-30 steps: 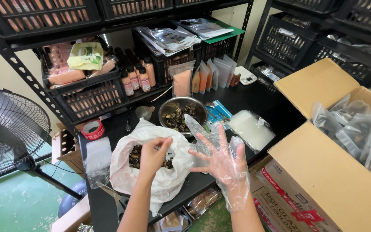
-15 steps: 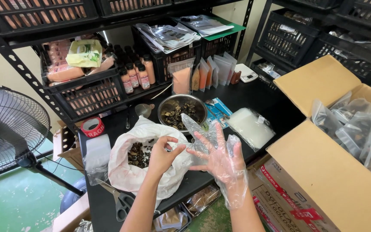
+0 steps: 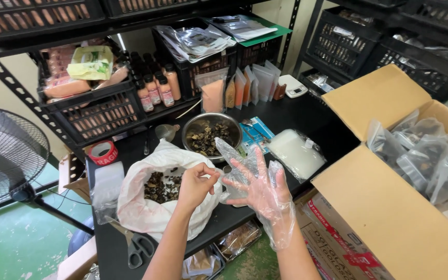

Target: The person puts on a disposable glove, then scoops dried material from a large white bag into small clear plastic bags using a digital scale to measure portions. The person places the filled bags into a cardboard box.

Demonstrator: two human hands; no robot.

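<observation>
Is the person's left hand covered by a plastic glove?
No, the left hand is bare, pinching at the loose clear plastic glove that covers only the right hand.

A black table (image 3: 317, 116) is seen carrying a white bag (image 3: 146, 207) of dark pieces and a metal bowl (image 3: 212, 136). Scissors (image 3: 137, 246), a tape roll (image 3: 102, 152) and a clear packet (image 3: 296, 153) are also laid on it.

I see my left hand (image 3: 195, 184) bare, no glove, ring or watch on it, and the forearm behind it is uncovered as far as the bottom edge, with no sleeve showing. My right hand (image 3: 257, 189) wears a thin, clear disposable plastic glove (image 3: 278, 218), loose and crinkled, baggy past the wrist, its cuff hanging wide. The fingertips of the glove stand up empty and glossy. That forearm has no sleeve either.
</observation>
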